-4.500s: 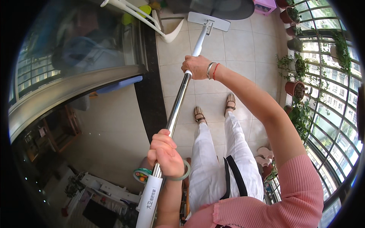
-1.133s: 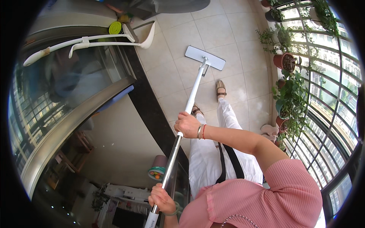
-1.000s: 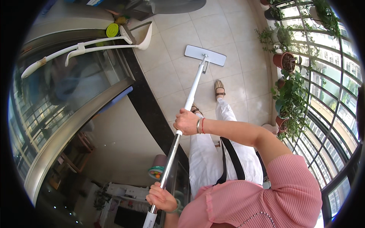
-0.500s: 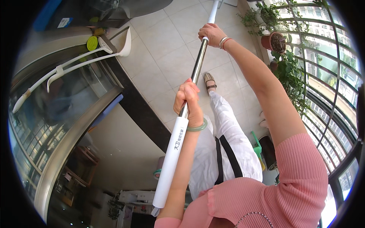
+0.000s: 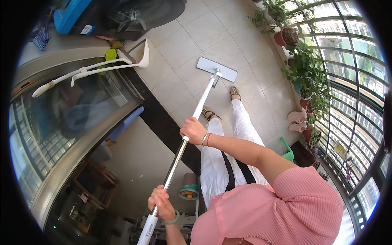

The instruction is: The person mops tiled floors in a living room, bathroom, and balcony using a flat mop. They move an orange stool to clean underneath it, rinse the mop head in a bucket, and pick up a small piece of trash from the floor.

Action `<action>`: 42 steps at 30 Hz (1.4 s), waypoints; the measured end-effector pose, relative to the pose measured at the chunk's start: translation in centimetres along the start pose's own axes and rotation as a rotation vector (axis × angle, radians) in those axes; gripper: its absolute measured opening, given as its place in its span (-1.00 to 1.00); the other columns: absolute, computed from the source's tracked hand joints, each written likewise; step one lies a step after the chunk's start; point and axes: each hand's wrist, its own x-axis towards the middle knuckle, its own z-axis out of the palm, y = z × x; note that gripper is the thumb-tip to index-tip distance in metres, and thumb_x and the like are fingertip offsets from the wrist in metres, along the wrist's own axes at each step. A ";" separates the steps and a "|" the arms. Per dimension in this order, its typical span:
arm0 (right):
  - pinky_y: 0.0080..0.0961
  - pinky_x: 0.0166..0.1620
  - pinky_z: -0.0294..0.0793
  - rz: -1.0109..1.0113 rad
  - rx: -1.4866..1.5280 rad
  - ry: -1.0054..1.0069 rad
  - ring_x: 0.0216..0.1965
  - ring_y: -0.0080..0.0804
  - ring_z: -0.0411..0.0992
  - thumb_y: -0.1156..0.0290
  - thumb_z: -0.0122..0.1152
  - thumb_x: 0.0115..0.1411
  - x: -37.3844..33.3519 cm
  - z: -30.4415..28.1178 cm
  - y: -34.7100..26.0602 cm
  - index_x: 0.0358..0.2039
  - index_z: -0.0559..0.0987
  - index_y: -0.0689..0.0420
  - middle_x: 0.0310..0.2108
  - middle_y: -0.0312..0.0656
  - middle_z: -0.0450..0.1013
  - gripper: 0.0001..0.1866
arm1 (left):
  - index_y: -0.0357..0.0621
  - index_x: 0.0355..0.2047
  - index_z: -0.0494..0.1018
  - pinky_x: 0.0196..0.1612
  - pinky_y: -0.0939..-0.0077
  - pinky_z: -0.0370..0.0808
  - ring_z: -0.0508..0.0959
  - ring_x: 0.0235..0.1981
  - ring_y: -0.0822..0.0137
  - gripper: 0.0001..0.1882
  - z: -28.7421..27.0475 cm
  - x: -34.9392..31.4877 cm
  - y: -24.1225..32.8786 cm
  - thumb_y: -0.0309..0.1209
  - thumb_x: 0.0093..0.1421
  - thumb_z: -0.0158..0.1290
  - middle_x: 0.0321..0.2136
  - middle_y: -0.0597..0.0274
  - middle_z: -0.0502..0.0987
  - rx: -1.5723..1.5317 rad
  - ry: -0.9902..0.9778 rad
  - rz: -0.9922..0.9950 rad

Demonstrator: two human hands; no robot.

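Observation:
I hold a flat mop by its long metal pole (image 5: 195,118). My right hand (image 5: 193,130) grips the pole about halfway up. My left hand (image 5: 161,202) grips it near the white top end, close to my chest. The pale rectangular mop head (image 5: 217,69) lies flat on the beige floor tiles (image 5: 192,45), just ahead of my sandalled feet (image 5: 234,93). I wear white trousers and a pink top.
A glass sliding door (image 5: 69,122) with a dark sill runs along my left. White curved hangers (image 5: 87,70) lean by it. Potted plants (image 5: 304,67), pink slippers (image 5: 296,120) and a green watering can (image 5: 288,153) line the barred window on the right.
Half a second ago the mop was pushed far forward with both hands high on the pole; now it is drawn back, the head near my feet and my left hand low.

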 end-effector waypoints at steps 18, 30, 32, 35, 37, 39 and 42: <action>-0.39 0.11 0.28 0.111 -0.423 -0.054 -0.19 -0.40 0.40 0.38 0.18 0.02 1.0 -21.9 23.7 -0.53 0.57 -0.07 -0.47 -0.43 0.47 -0.97 | -0.09 -0.56 0.12 0.11 0.18 0.32 0.29 -0.47 0.43 -0.72 27.9 7.4 -6.8 -0.46 0.35 -0.24 -0.65 0.34 0.17 -0.267 -0.054 0.112; -0.38 0.09 0.26 0.276 -0.196 0.277 -0.25 -0.36 0.37 0.43 0.19 -0.07 -10.8 -24.2 24.6 -0.60 0.51 -0.02 -0.53 -0.38 0.42 -0.95 | -0.08 -0.60 0.12 0.01 0.18 0.37 0.27 -0.56 0.43 -0.71 33.1 3.5 -4.0 -0.50 0.31 -0.24 -0.72 0.34 0.15 -0.138 -0.346 0.189; -0.37 0.09 0.25 0.284 -0.160 0.330 -0.26 -0.36 0.37 0.44 0.19 -0.10 -13.1 -24.3 25.0 -0.62 0.49 -0.01 -0.55 -0.37 0.41 -0.94 | -0.09 -0.59 0.14 -0.01 0.16 0.38 0.30 -0.56 0.42 -0.74 33.9 1.4 -3.9 -0.52 0.29 -0.24 -0.74 0.34 0.16 -0.124 -0.425 0.244; -0.37 0.10 0.25 0.283 -0.159 0.366 -0.26 -0.37 0.37 0.45 0.22 -0.13 -16.3 -24.4 25.1 -0.63 0.46 -0.03 -0.54 -0.38 0.38 -0.90 | -0.13 -0.55 0.17 -0.06 0.14 0.43 0.32 -0.61 0.40 -0.78 34.6 -0.8 -4.7 -0.55 0.27 -0.22 -0.74 0.31 0.20 -0.107 -0.524 0.371; -0.36 0.10 0.25 0.313 -0.147 0.371 -0.26 -0.38 0.37 0.47 0.24 -0.16 -17.8 -24.4 24.8 -0.65 0.44 -0.05 -0.54 -0.40 0.37 -0.86 | -0.14 -0.56 0.16 -0.06 0.13 0.43 0.33 -0.61 0.40 -0.79 34.7 -1.7 -5.0 -0.59 0.24 -0.23 -0.75 0.31 0.20 -0.123 -0.551 0.365; -0.38 0.08 0.25 0.328 -0.160 0.399 -0.27 -0.38 0.36 0.48 0.24 -0.18 -19.7 -23.3 24.6 -0.65 0.44 -0.05 -0.55 -0.40 0.36 -0.85 | -0.14 -0.56 0.15 -0.06 0.13 0.43 0.34 -0.61 0.40 -0.79 34.4 -2.4 -5.2 -0.61 0.23 -0.24 -0.75 0.31 0.21 -0.126 -0.579 0.340; -0.40 0.00 0.26 0.372 -0.173 0.437 -0.31 -0.38 0.35 0.48 0.25 -0.21 -21.7 -21.5 24.2 -0.67 0.42 -0.07 -0.58 -0.42 0.33 -0.83 | -0.14 -0.56 0.13 -0.07 0.14 0.44 0.35 -0.60 0.41 -0.78 33.2 -3.3 -5.9 -0.63 0.24 -0.25 -0.75 0.32 0.22 -0.129 -0.633 0.312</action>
